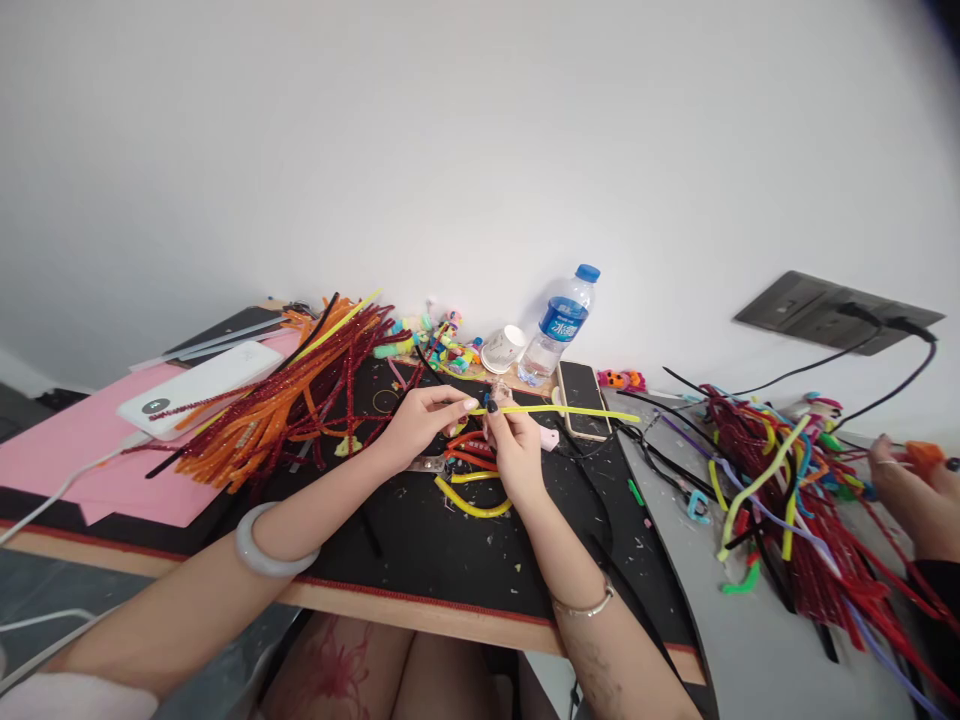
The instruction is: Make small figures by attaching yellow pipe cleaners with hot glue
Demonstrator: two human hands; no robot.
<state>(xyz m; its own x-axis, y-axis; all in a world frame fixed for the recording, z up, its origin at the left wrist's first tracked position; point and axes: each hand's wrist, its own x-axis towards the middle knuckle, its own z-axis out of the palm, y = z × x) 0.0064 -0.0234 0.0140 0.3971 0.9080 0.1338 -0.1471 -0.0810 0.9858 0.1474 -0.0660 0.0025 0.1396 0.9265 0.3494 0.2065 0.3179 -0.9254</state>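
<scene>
1 yellow pipe cleaner (585, 410), looks barely worked
Left hand (429, 418) and right hand (516, 440) both pinching it; visible stretch's pretty straight, no bends done yet.

Yellow stem (574, 410) partly behind fingertips (493, 407), sleeve (942, 582) (co-worker's) partly past right edge.

Pipe-cleaner pile (240, 440) L, cup (504, 349) & bottle (561, 318) ctr, wall (450, 150) behind
</scene>
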